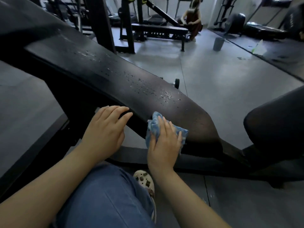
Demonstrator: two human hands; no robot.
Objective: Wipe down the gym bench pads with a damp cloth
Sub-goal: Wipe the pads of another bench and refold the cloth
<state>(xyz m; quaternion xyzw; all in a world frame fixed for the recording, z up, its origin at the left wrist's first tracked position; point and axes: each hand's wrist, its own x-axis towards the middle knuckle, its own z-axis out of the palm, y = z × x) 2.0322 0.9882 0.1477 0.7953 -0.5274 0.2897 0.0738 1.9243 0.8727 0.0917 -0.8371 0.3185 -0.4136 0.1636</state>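
I am wiping the long black bench pad [115, 83], which runs from the upper left of the frame down to the lower middle. My right hand [164, 142] lies flat on the blue cloth [155, 127], fingers straight, and presses it on the low end of the pad, near the middle of the frame. I think a flat hand is best here, because it pushes a lot of cloth onto the pad at once. My left hand [107, 129] is just left of the cloth. Its fingers bend over the near edge of the pad and hold on, I think to keep me steady while I lean in. Little drops of water [148, 89] sit on the pad above the cloth, toward the middle of the frame, so that part looks not wiped yet. The pad tips up toward the upper left, so I would guess the cloth has to slide up that way next. A second dark pad [276, 122] is at the right edge and looks dry. At the top of the frame another person [194, 18] crouches by another bench [158, 30], and a gray bucket [218, 44] stands on the floor [213, 89] in the upper right.
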